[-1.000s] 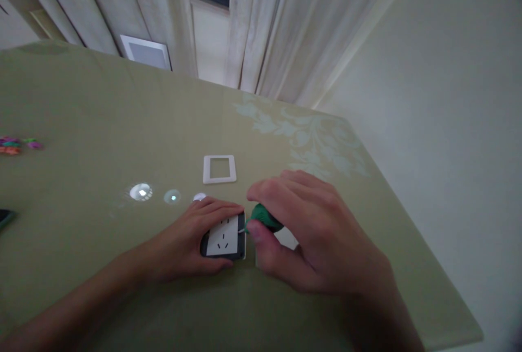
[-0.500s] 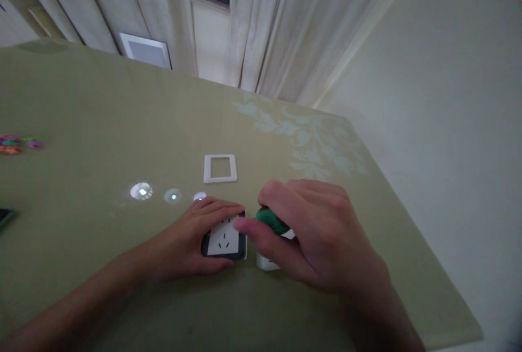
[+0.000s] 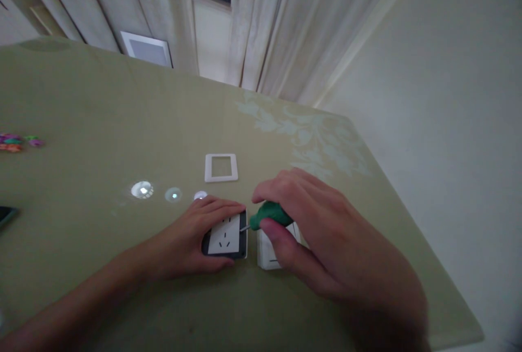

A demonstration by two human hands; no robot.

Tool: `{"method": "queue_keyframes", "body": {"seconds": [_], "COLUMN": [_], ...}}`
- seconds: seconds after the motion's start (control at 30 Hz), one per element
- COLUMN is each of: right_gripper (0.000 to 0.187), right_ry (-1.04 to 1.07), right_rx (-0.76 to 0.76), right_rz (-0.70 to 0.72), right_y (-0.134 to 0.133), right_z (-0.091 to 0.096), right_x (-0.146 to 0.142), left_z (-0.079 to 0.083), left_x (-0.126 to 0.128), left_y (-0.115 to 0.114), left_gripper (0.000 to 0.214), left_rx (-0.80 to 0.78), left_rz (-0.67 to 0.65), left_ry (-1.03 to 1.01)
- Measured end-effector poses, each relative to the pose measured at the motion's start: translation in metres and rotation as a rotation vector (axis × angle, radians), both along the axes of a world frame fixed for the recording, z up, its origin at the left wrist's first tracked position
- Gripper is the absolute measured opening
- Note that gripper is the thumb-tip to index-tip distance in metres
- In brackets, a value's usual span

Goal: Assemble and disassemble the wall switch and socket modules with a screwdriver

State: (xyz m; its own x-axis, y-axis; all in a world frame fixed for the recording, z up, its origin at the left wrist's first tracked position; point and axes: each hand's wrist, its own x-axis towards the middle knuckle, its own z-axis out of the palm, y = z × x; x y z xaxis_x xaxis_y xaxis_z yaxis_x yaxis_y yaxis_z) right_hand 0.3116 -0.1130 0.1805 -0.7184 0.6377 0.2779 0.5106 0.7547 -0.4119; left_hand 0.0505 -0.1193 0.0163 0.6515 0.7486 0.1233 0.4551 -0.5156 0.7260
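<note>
My left hand (image 3: 199,232) is wrapped around a wall socket (image 3: 229,242) with a white face and a dark surround, pressing it to the table by its upper and lower edges. In my right hand (image 3: 322,238) is a screwdriver (image 3: 269,215) with a green handle, thumb below and fingers above. Its short metal tip meets the socket's right edge. Partly under my right hand lies a white switch or socket unit (image 3: 267,254), just right of the held socket. A white square frame (image 3: 209,168) lies flat beyond my left hand.
The pale green table (image 3: 122,118) bears small colourful items (image 3: 12,142) at the far left and a dark flat object (image 3: 6,215) below them. Curtains (image 3: 261,25) hang behind, and a wall (image 3: 440,96) runs along the right side.
My right hand has turned and shifted its grip, with the thumb drawn back to the right. More of the green handle and the metal shaft now shows. The left hand keeps its place.
</note>
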Motion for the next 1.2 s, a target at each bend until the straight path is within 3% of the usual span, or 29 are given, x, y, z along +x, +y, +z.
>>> {"method": "queue_keyframes", "body": {"seconds": [0.2, 0.37, 0.53, 0.7, 0.8, 0.87, 1.07, 1.2], "right_gripper": [0.019, 0.016, 0.018, 0.016, 0.014, 0.023, 0.021, 0.019], "right_ry": [-0.054, 0.027, 0.000, 0.026, 0.008, 0.002, 0.084, 0.036], "right_rx": [0.157, 0.034, 0.236, 0.161, 0.255, 0.301, 0.156, 0.230], "right_rz": [-0.201, 0.013, -0.143, -0.009, -0.098, -0.146, 0.059, -0.082], "right_y": [0.003, 0.001, 0.003, 0.003, 0.004, 0.005, 0.005, 0.006], "right_z": [-0.004, -0.006, -0.010, -0.007, -0.008, -0.009, -0.007, -0.008], "right_x": [-0.001, -0.005, -0.005, -0.006, -0.006, -0.006, -0.007, -0.005], "left_z": [-0.003, -0.006, -0.005, -0.003, 0.000, 0.003, 0.001, -0.004], "left_x": [-0.002, -0.003, -0.002, -0.002, -0.002, -0.002, -0.001, -0.002], "left_y": [0.000, -0.001, 0.000, 0.002, 0.001, 0.000, 0.000, 0.002], "left_gripper": [0.088, 0.086, 0.087, 0.087, 0.082, 0.079, 0.080, 0.086], "left_rx": [0.000, -0.004, 0.018, -0.006, -0.001, 0.001, -0.009, 0.006], "left_rz": [-0.016, -0.004, -0.023, -0.030, -0.016, -0.013, -0.004, -0.026], "left_ry": [-0.018, -0.005, 0.000, 0.000, 0.000, 0.002, 0.015, 0.002]}}
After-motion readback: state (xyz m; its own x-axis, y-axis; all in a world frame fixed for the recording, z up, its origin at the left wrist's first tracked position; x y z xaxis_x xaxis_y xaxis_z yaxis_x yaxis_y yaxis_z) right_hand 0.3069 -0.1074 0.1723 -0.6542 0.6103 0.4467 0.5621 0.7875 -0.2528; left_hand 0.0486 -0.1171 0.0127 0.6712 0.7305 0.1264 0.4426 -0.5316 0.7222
